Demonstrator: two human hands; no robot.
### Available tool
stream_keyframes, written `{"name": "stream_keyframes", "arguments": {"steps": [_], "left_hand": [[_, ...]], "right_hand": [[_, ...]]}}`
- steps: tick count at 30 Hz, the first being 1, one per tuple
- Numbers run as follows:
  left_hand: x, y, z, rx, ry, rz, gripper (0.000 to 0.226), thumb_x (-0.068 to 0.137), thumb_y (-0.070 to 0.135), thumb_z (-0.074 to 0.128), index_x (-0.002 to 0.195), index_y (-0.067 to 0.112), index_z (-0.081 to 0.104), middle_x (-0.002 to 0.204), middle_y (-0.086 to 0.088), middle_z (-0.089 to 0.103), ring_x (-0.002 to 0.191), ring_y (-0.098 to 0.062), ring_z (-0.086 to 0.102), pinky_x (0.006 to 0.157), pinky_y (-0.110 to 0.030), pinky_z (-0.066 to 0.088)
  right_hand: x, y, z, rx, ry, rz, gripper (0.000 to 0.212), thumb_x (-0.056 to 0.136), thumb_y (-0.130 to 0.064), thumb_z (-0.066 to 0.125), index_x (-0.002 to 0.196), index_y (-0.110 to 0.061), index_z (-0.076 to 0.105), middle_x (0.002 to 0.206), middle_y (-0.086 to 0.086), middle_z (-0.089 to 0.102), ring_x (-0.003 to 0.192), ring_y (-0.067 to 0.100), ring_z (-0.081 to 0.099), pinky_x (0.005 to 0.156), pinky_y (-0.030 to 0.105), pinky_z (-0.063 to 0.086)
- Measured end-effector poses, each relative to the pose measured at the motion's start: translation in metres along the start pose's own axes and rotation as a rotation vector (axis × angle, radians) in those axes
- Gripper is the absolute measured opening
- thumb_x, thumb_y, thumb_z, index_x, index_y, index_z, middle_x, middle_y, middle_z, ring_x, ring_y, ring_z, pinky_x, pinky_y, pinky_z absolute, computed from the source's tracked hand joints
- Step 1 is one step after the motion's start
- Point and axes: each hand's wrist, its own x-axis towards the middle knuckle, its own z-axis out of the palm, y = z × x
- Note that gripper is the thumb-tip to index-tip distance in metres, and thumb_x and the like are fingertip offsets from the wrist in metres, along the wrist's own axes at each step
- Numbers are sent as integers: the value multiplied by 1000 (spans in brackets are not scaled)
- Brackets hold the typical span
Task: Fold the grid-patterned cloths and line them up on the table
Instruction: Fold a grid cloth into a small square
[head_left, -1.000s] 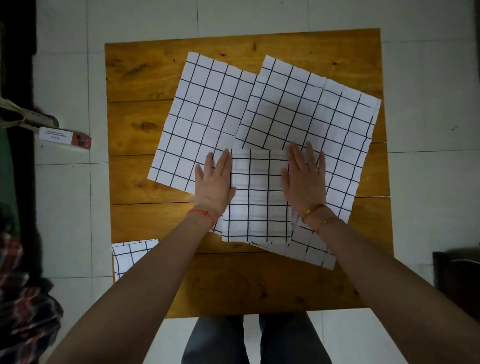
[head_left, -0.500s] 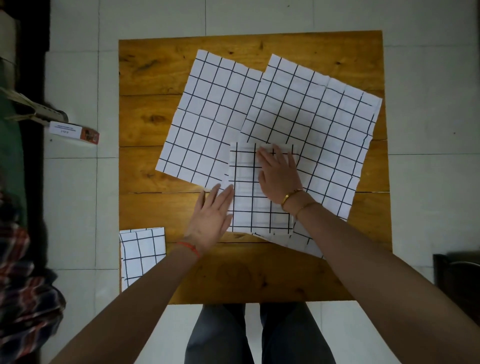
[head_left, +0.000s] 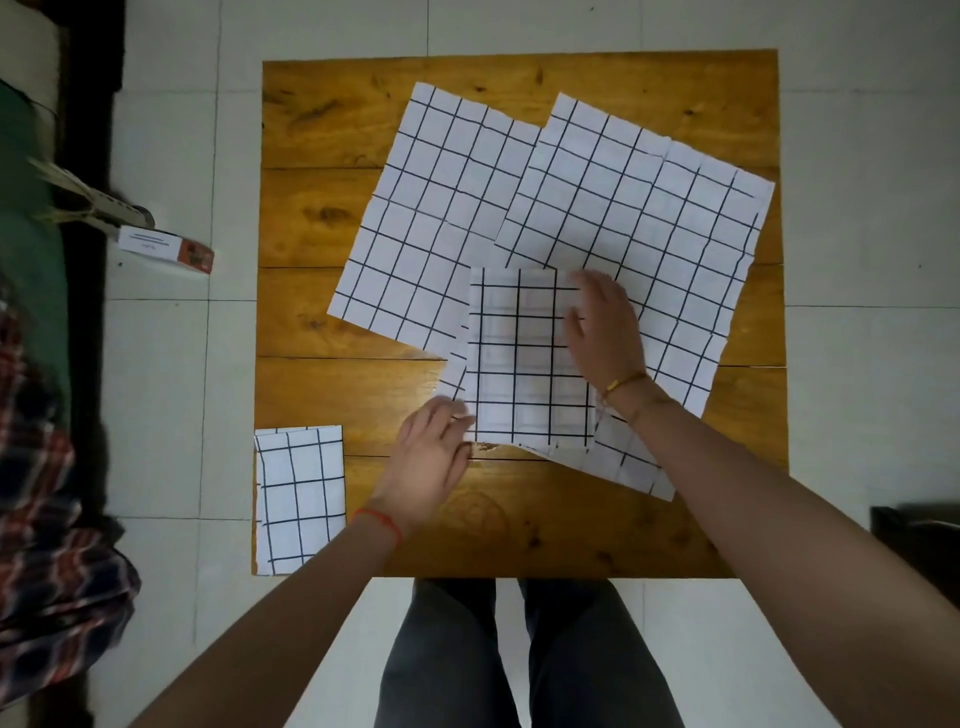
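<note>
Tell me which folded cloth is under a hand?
The folded cloth in the middle, under the right hand; the other folded one lies untouched at the table's corner.

— Where do the grid-patterned cloths lie?
— Two unfolded cloths (head_left: 436, 218) (head_left: 644, 234) overlap at the far side; one folded cloth (head_left: 524, 358) lies on them, another folded cloth (head_left: 301, 499) at the near-left corner.
</note>
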Motion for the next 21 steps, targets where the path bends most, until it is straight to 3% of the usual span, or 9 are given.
{"name": "stream_keyframes", "arguments": {"steps": [4,8,12,14,15,17,21], "left_hand": [[32,5,-13,-186,168,-228,34,94,19,51,128,15,53,122,-3,52,112,-19,44,94,-34,44],[70,7,-16,-488,192,-535,30,90,18,59,119,14,56,106,-4,58,100,-20,54,88,-37,50],[93,8,-16,-624,135,-721,24,85,18,66,107,14,57,88,2,58,89,-19,58,83,-36,52],[99,8,-18,-652,116,-764,21,84,17,69,100,14,56,79,6,55,83,-17,57,79,-31,51],[101,7,-19,-651,111,-775,18,83,16,69,96,14,56,78,6,55,82,-16,56,79,-30,51],[104,6,-20,-650,102,-798,13,82,14,69,89,15,59,83,3,58,83,-15,57,79,-30,51],[102,4,-23,-732,118,-820,10,84,12,70,87,13,60,81,5,58,79,-12,56,68,-17,47]], "right_hand": [[-21,19,-13,159,126,386,16,91,-17,50,102,-8,56,96,10,63,88,24,58,68,29,43],[-30,30,-11,333,6,618,21,87,-23,61,99,-6,61,92,7,65,88,19,59,72,23,41],[-26,29,-8,401,-87,667,28,84,-25,68,104,-6,64,94,0,62,89,11,54,77,19,39],[-22,29,-5,421,-165,683,20,83,-26,69,95,-9,67,87,-3,59,84,10,53,79,21,42],[-20,27,-4,425,-200,689,14,83,-26,69,80,-12,65,77,-3,57,75,11,51,72,22,41],[-19,25,-4,413,-228,669,36,83,-25,68,55,-17,46,59,0,47,58,12,43,54,23,32],[-22,25,-8,422,-211,564,38,83,-23,67,56,-16,42,55,-1,42,56,12,40,50,22,30]]}}
